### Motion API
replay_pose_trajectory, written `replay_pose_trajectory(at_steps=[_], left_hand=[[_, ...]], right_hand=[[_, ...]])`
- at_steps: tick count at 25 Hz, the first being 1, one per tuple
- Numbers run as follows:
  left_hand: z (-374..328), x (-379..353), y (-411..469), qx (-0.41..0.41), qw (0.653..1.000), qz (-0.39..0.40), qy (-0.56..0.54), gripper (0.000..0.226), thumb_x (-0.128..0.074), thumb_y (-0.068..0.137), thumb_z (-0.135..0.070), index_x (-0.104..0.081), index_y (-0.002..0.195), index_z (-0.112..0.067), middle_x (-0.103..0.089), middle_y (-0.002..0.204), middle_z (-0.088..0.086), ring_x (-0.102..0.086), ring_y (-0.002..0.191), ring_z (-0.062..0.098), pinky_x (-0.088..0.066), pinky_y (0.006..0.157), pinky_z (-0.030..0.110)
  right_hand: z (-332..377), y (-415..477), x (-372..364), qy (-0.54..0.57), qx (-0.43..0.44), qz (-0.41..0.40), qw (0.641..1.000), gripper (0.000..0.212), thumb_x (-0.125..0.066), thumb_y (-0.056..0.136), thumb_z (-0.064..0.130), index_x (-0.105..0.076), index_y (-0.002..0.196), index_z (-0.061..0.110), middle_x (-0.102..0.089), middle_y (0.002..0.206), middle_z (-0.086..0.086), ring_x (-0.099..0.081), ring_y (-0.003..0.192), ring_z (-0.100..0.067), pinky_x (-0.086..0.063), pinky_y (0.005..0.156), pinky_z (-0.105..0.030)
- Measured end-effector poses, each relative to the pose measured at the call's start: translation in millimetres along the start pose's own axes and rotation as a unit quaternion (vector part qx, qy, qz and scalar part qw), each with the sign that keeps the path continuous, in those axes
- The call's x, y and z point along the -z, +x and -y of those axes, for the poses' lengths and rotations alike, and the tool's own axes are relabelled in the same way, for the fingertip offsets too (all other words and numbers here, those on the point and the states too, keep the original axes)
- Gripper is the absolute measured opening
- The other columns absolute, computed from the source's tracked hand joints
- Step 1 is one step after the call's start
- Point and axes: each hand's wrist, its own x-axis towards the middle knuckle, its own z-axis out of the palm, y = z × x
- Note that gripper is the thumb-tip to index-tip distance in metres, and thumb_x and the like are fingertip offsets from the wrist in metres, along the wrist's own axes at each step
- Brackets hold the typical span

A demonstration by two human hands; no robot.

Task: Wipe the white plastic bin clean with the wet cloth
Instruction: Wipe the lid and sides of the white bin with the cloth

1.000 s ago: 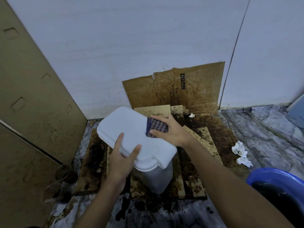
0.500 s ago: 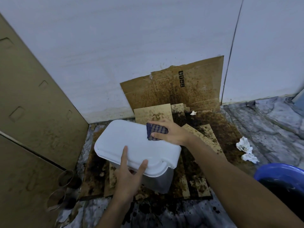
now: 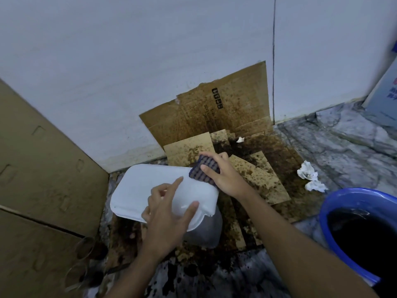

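Observation:
The white plastic bin (image 3: 137, 190) stands on stained cardboard on the floor, its flat white lid facing up and its grey translucent body showing below at the near right. My right hand (image 3: 227, 177) holds a folded dark checked cloth (image 3: 204, 171) and presses it against the lid's far right edge. My left hand (image 3: 167, 214) lies over the near right part of the lid, fingers spread, the forefinger stretched toward the cloth and the thumb on the lid's near corner.
Dirty cardboard sheets (image 3: 214, 117) cover the floor and lean on the white wall. A tall cardboard panel (image 3: 43, 168) stands at the left. A blue bucket of dark water (image 3: 335, 211) sits at the right, crumpled white tissues (image 3: 309, 177) beside it. Glass jars (image 3: 83, 250) stand near left.
My right hand has slid the cloth toward the lid's far right edge. My left hand has moved up onto the lid, fingers spreading. The view has tilted downward.

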Motion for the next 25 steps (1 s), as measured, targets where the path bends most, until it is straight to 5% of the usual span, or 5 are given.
replay_pose_trajectory(at_steps=[3,8,18,21,25], left_hand=[[-16,-26,12,-0.030,0.999,0.014,0.038,0.067,-0.051,0.087,-0.072,-0.034,0.148,-0.050,-0.031,0.140,-0.021,-0.030,0.135,0.005,-0.024,0.107,0.041],[-9,-42,22,-0.075,0.994,0.021,0.073,0.072,-0.048,0.090,-0.070,-0.026,0.154,-0.045,-0.029,0.162,-0.015,-0.025,0.149,0.009,-0.029,0.114,0.047],[-1,-39,32,-0.114,0.977,0.019,0.180,0.056,-0.033,0.094,-0.068,-0.035,0.149,-0.054,-0.033,0.163,-0.007,-0.030,0.150,0.019,-0.033,0.111,0.049],[6,-28,40,-0.109,0.980,0.022,0.164,0.059,-0.029,0.093,-0.068,-0.038,0.148,-0.052,-0.036,0.161,-0.007,-0.031,0.149,0.020,-0.037,0.111,0.052],[21,-4,62,-0.100,0.985,0.040,0.133,0.065,-0.025,0.093,-0.071,-0.035,0.152,-0.047,-0.034,0.162,-0.007,-0.031,0.149,0.020,-0.034,0.114,0.053]], right_hand=[[-4,-19,6,0.024,0.002,-0.019,1.000,0.046,-0.053,0.102,0.042,-0.043,0.147,0.039,-0.035,0.121,-0.004,-0.048,0.112,-0.010,-0.048,0.092,-0.015],[-17,-54,8,0.034,-0.006,-0.033,0.999,0.047,-0.048,0.104,0.042,-0.033,0.144,0.059,-0.033,0.113,-0.002,-0.047,0.102,-0.011,-0.049,0.086,-0.012],[-3,-70,18,0.065,-0.005,-0.074,0.995,0.041,-0.048,0.102,0.046,-0.044,0.143,0.049,-0.036,0.114,-0.004,-0.050,0.109,-0.021,-0.051,0.100,-0.031],[6,-69,14,0.090,-0.001,-0.066,0.994,0.039,-0.049,0.102,0.044,-0.047,0.140,0.051,-0.036,0.114,-0.002,-0.051,0.108,-0.015,-0.052,0.098,-0.027],[14,-59,-4,0.121,0.004,-0.046,0.992,0.038,-0.051,0.101,0.045,-0.048,0.139,0.052,-0.037,0.120,-0.005,-0.049,0.116,-0.017,-0.050,0.105,-0.039]])
